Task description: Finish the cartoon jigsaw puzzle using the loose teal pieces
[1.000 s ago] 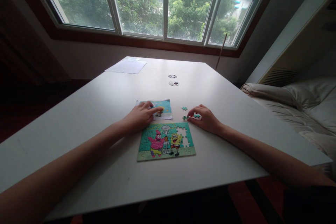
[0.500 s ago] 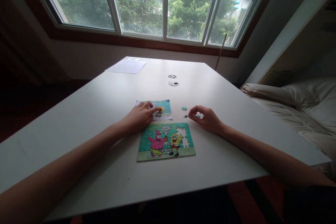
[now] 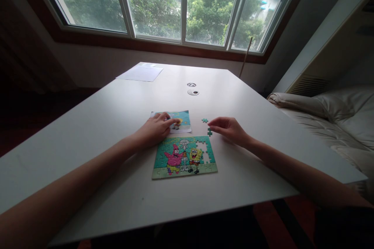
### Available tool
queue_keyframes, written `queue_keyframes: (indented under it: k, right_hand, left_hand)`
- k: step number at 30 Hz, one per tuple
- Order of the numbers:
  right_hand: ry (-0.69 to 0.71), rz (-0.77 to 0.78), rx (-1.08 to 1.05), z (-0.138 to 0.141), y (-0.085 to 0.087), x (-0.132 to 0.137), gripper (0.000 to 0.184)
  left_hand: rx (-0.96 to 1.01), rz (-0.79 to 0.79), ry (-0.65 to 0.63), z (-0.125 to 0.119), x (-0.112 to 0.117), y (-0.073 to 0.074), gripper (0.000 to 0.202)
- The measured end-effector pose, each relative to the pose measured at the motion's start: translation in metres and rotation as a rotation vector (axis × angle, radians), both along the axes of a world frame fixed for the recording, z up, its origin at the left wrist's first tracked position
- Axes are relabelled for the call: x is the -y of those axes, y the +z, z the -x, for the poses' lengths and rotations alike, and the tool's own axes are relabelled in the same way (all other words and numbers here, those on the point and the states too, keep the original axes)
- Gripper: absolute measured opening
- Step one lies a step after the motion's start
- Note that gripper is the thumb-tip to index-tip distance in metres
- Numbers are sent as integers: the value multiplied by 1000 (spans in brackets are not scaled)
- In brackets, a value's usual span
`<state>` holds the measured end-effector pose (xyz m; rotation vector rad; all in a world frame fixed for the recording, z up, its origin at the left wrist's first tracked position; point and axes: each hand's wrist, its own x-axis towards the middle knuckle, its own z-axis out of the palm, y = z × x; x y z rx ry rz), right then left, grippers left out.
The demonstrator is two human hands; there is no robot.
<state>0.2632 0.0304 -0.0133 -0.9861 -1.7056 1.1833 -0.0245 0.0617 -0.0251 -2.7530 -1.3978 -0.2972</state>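
A cartoon jigsaw puzzle (image 3: 175, 159) lies flat near the front of the table, with an irregular gap in its right part where the white tabletop shows. Just behind it is a small picture sheet (image 3: 184, 126) with similar characters. My left hand (image 3: 156, 128) rests on the sheet's left side, fingers spread, covering part of the print. To the right, my right hand (image 3: 229, 130) pinches a green puzzle piece (image 3: 209, 132) between thumb and fingertips, by the puzzle's top right corner. Another green piece (image 3: 205, 120) lies on the table beyond the fingertips.
White paper (image 3: 142, 73) lies at the table's far left corner. Two round metal cable covers (image 3: 193, 92) sit in the white table (image 3: 233, 101). A pale leather sofa (image 3: 327, 120) stands along the right side, and a window (image 3: 181, 7) is behind the table.
The piece in my right hand has turned from lying sideways to upright and shifted slightly toward the puzzle. Another piece behind the fingers is now hidden. My left hand has stayed still.
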Motion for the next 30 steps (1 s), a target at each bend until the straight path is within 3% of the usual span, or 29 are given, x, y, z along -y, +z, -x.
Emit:
queue_keyframes:
  k: [20,28,30]
  right_hand:
    - [7,76,51,12,5,13,17]
    - [0,-43,273,21,0,17,17]
    - [0,-67,293,23,-1,18,17]
  left_hand:
    - [5,-18,-20,1,-2,-2,43]
    - [107,-104,47,-8,13,15,29]
    - [175,-48,-18,-13,24,22,31]
